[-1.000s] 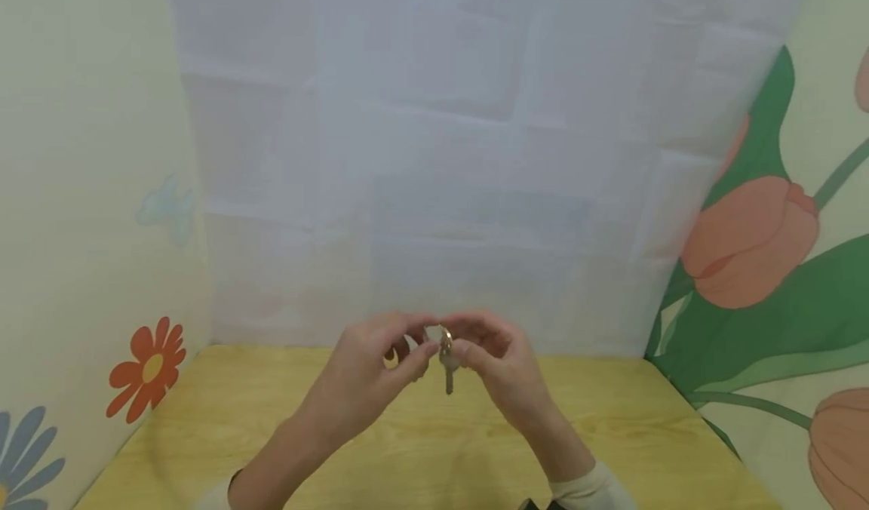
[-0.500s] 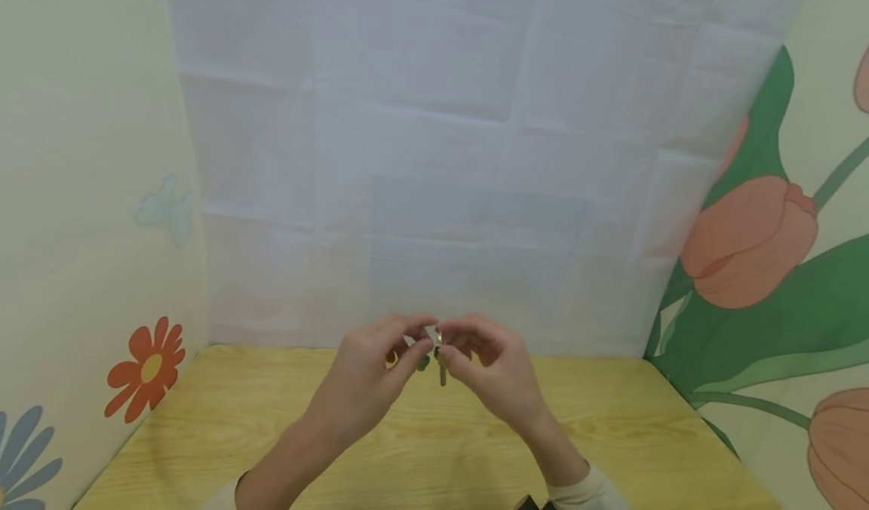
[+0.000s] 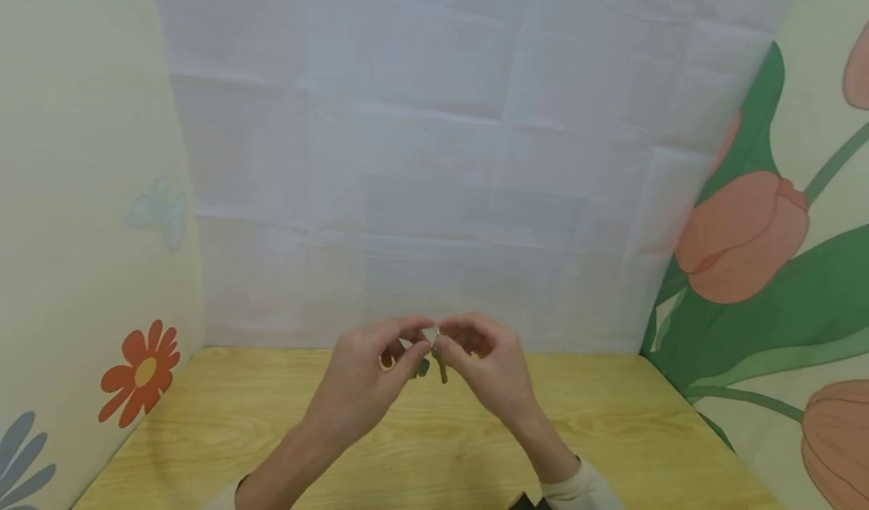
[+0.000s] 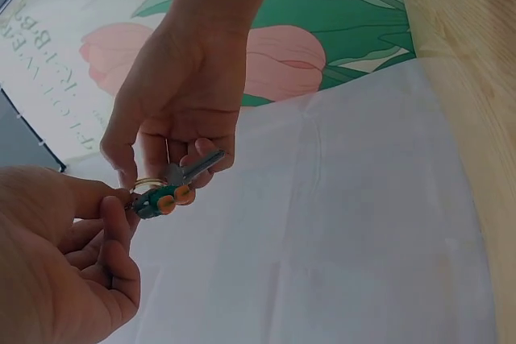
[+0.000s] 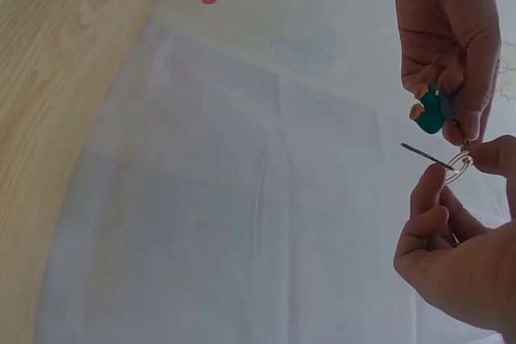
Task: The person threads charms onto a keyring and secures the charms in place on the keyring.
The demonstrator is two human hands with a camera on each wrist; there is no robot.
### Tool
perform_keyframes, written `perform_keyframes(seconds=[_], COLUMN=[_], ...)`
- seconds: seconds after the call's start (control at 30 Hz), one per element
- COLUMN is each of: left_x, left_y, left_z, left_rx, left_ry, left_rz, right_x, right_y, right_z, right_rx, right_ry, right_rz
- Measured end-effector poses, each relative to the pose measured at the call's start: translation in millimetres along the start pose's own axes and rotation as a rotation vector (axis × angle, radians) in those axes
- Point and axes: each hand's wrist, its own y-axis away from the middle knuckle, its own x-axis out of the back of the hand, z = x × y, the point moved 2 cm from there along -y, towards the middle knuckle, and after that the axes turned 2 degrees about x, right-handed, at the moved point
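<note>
Yellow wooden table below, white creased sheet and flowered walls behind. Above the table's far edge, left hand pinching the green-and-orange charm, right hand pinching the key ring, key dangling between. Likely trouble: ring snapping shut on a fingertip, or key slipping free and dropping to the table.
</note>
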Motion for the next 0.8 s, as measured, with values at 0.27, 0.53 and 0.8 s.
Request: perform_keyframes(seconds=[0.27,0.53,0.8], left_x=[2.6,4.3,4.7], left_y=[0.4,0.1,0.5], left_z=[-0.6,0.4,1.3], left_rx=[0.07,0.063,0.065], left_ry=[-0.005,0.001,0.002], left_rz=[0.029,0.045,0.029], right_x=[1.2,1.6,2.5], right_y=[-3.3,-3.7,-3.2], right_z=[-5.8,-5.9,-2.1], right_rx=[0.016,0.076,0.051], right_ry=[-0.007,-0.164,-0.188], right_rz=[-0.109,-0.213,-0.21])
